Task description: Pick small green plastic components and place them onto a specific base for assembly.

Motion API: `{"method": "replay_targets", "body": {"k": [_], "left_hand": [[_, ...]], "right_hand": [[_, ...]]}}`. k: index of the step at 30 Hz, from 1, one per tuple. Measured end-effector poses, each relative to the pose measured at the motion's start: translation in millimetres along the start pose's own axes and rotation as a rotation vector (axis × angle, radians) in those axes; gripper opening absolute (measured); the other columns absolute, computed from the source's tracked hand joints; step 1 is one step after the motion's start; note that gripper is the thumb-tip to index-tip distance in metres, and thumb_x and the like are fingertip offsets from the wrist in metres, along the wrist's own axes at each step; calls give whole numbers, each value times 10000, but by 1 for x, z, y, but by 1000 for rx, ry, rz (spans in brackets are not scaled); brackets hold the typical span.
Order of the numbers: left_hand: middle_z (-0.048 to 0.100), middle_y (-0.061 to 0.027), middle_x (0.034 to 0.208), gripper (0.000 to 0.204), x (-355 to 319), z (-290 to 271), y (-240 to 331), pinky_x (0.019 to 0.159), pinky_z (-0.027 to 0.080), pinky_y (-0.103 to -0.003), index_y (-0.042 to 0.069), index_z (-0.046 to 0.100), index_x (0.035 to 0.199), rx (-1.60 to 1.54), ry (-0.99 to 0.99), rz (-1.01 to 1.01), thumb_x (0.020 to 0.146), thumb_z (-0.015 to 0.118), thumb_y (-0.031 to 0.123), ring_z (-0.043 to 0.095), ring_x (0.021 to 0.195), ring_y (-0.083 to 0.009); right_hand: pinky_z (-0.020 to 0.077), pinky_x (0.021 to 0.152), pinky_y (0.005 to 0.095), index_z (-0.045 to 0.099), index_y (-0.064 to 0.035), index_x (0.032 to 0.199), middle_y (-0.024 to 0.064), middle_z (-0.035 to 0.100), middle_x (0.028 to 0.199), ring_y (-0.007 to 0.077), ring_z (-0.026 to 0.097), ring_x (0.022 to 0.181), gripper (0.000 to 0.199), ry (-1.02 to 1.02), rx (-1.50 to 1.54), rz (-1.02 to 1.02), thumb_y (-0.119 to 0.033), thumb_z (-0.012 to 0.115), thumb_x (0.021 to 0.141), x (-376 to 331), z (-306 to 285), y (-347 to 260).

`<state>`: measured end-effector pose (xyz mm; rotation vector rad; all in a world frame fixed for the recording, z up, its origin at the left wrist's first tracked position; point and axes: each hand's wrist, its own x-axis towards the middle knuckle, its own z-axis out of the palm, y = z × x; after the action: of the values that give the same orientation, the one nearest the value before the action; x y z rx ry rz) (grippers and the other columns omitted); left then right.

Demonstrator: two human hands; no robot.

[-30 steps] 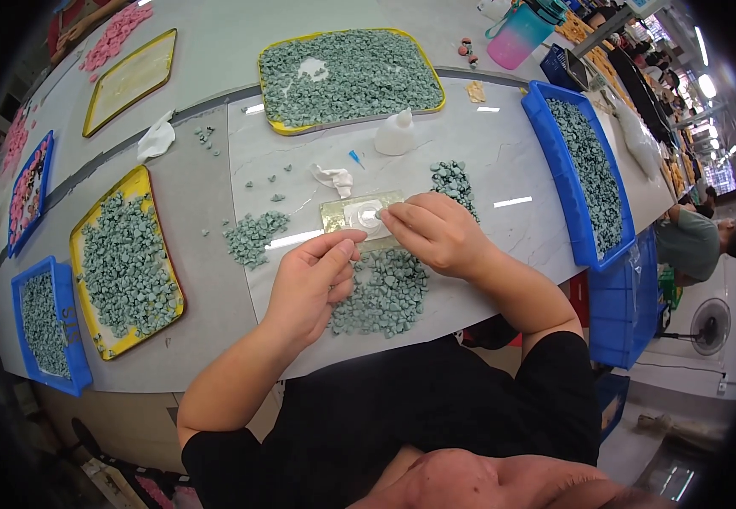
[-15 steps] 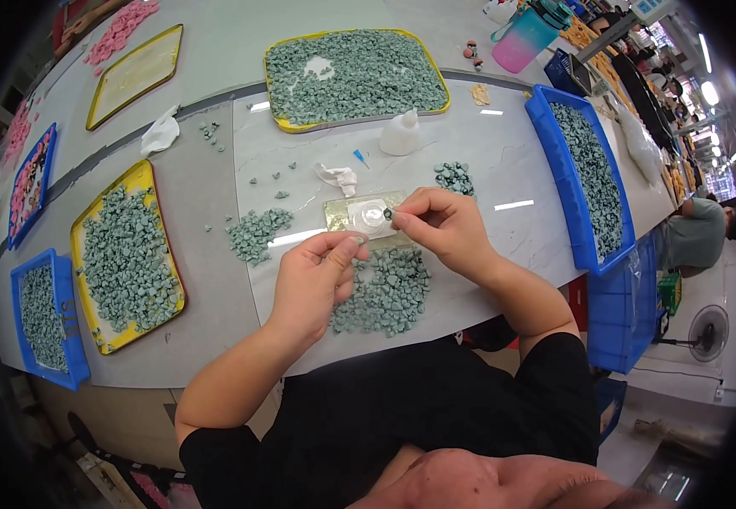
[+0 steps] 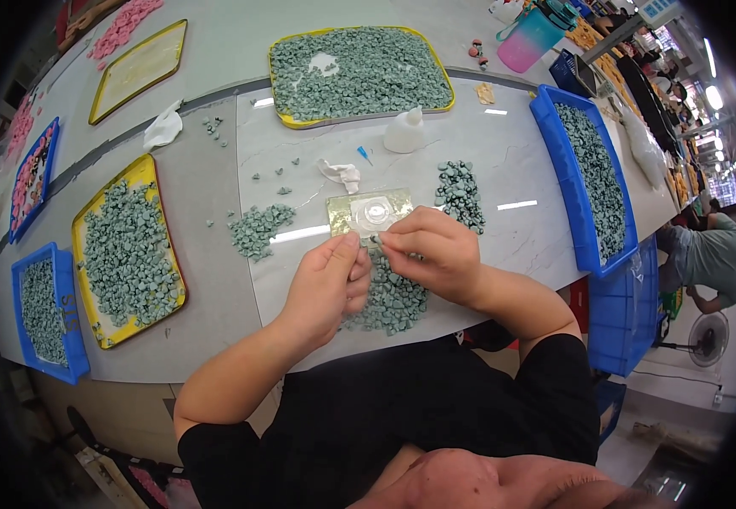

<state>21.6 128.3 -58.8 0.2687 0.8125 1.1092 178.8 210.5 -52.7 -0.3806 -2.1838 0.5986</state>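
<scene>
My left hand [image 3: 327,276] is closed in a pinch, its fingertips beside those of my right hand [image 3: 438,253]. A small dark green piece [image 3: 375,240] shows at the right fingertips, close to the left thumb; what the left fingers hold is mostly hidden. Just beyond the hands lies a flat yellowish-green block [image 3: 342,215] with a round clear dish [image 3: 376,214] on it. Under and between the hands spreads a pile of small green pieces [image 3: 393,304]. Darker green pieces [image 3: 460,197] lie in a patch to the right of the block.
Yellow-rimmed trays of green pieces stand at the back [image 3: 359,76] and left [image 3: 130,254]. Blue bins flank the table at right [image 3: 565,182] and left [image 3: 68,318]. A white squeeze bottle [image 3: 404,133], a blue tip [image 3: 364,154] and crumpled tissue [image 3: 342,176] lie beyond the block.
My right hand has come down from the clear dish toward me, bringing its dark green piece to the left fingertips. The left hand has stayed nearly in place.
</scene>
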Motion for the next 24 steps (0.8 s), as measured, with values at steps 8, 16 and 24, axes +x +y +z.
{"method": "replay_targets", "body": {"k": [8,16,24], "left_hand": [[378,22,662,244,-1,3,-4,402,227,-191,76,435,790,5,18,13,953,410,256,292,508,-54],[354,47,624,239,-5,5,-13,418,240,-189,71,441,829,99,35,219,949,424,277,286,498,-27],[414,43,632,227,-9,0,-13,453,285,-171,55,475,831,275,78,343,939,458,254,345,536,-11]], "right_hand": [[436,503,296,611,29,836,112,606,792,220,564,612,250,-43,-147,-172,35,705,604,0,1,-1],[441,512,296,605,39,868,133,602,807,225,559,610,281,0,-196,-244,48,698,603,-3,11,-6],[469,554,266,633,28,884,113,613,827,206,588,654,278,25,9,-32,104,674,620,0,12,-10]]}}
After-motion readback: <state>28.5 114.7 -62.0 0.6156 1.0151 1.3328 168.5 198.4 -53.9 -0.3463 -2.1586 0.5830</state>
